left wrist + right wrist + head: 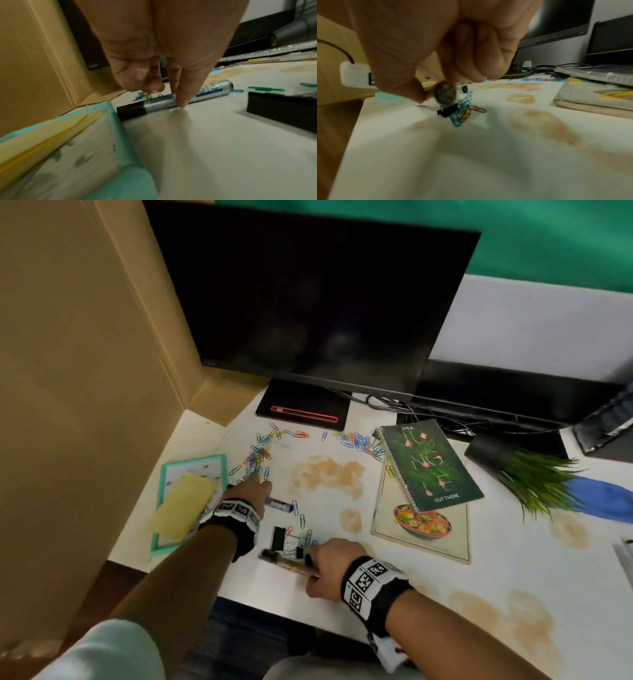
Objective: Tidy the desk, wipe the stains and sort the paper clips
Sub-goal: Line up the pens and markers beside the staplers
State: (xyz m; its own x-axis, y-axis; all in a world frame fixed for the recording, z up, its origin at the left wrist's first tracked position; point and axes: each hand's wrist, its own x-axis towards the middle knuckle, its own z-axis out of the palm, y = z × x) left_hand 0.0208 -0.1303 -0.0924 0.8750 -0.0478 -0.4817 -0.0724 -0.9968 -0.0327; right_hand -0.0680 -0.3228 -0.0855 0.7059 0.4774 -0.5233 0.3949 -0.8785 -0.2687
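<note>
1. The right hand is curled round a clear-bodied marker pen at the near edge of the white desk. In the right wrist view the thumb and fingers close on the marker's round end, with its long axis running leftward from the hand along the desk edge.
2. Just beyond that hand lie black binder clips tangled with a few coloured wire paper clips.
3. The left hand reaches forward, fingers bunched with the tips together over the near end of the main heap of coloured paper clips. Whether it has a clip pinched cannot be told; in the left wrist view one fingertip touches the desk beside a silver-barrelled marker with a black cap.
4. That silver marker lies crosswise under the left hand, cap toward the teal-framed tray holding a yellow cloth.
5. The clips trail from the left hand away toward the black monitor base and across to the green spiral notebook. The left hand is the nearer to the heap, so gathering likely falls to it.
6. Tan stains lie to the right of the heap, not yet wiped.
</note>
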